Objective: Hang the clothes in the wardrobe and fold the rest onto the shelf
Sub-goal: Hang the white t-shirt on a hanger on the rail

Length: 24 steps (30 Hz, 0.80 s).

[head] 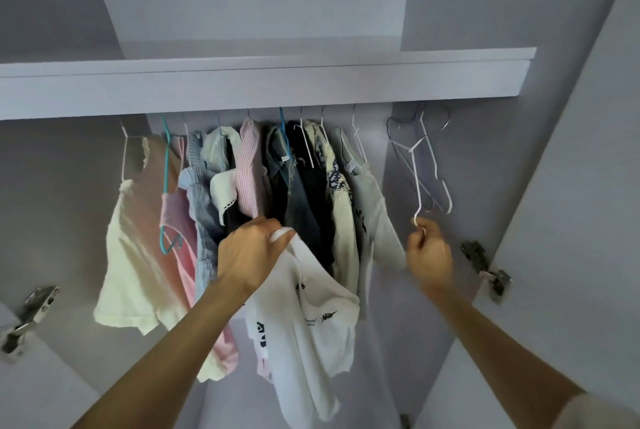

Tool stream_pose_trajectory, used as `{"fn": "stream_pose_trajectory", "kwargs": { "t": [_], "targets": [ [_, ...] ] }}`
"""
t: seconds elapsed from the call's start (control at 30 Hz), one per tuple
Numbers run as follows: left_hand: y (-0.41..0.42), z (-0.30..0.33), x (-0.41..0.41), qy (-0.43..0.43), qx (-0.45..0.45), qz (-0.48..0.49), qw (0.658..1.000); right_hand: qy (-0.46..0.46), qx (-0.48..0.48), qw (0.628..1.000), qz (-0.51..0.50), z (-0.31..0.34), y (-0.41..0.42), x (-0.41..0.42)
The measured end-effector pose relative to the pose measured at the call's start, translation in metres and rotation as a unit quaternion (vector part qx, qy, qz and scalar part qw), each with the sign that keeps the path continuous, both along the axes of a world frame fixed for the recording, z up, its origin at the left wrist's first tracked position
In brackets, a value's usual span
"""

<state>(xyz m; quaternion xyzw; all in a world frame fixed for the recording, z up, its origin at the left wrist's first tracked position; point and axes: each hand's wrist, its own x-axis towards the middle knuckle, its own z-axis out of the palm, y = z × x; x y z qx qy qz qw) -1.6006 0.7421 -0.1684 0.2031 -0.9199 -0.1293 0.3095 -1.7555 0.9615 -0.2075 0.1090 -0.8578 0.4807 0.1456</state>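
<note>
Your left hand (254, 248) grips the collar of a white T-shirt (308, 335) with black print, which hangs down toward 6 o'clock in front of the row of hung clothes (277, 179). At 3 o'clock from it, your right hand (429, 248) pinches the lower corner of a white wire hanger (417, 183), among the bare hangers at the rail's right end. The shelf (263, 82) runs across at 12 o'clock.

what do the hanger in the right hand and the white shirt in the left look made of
White hanger: thin wire, probably metal with a white coating, judging by its slim bent outline. White shirt: soft matte knit, likely cotton; it droops in loose folds and carries black print.
</note>
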Motion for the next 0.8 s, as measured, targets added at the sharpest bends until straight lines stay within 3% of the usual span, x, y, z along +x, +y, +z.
{"fn": "stream_pose_trajectory", "kwargs": {
  "t": [0.07, 0.17, 0.27, 0.4, 0.5, 0.63, 0.7, 0.8],
  "targets": [
    [0.005, -0.013, 0.008, -0.001, 0.101, -0.019, 0.995, -0.003, -0.015, 1.000, 0.005, -0.017, 0.008, 0.023],
    [0.017, -0.030, 0.019, 0.026, 0.294, -0.067, 0.953, -0.006, -0.041, 0.999, 0.009, -0.035, 0.019, 0.057],
    [0.035, -0.043, 0.028, 0.011, 0.384, -0.081, 0.920, -0.036, -0.051, 0.998, 0.027, -0.048, 0.033, 0.094],
    [0.062, -0.053, 0.031, -0.003, 0.455, -0.158, 0.876, -0.077, -0.108, 0.989, 0.060, -0.062, 0.042, 0.133],
    [0.079, -0.048, 0.031, -0.044, 0.482, -0.204, 0.851, -0.054, -0.154, 0.982, 0.091, -0.062, 0.048, 0.152],
    [0.092, -0.032, 0.030, -0.039, 0.535, -0.238, 0.809, -0.011, -0.130, 0.978, 0.165, -0.055, 0.052, 0.157],
    [0.093, -0.025, 0.030, -0.018, 0.524, -0.246, 0.815, -0.001, -0.113, 0.974, 0.196, -0.052, 0.048, 0.155],
    [0.088, -0.019, 0.031, 0.014, 0.479, -0.219, 0.850, -0.010, -0.081, 0.973, 0.217, -0.045, 0.042, 0.147]
  ]
}}
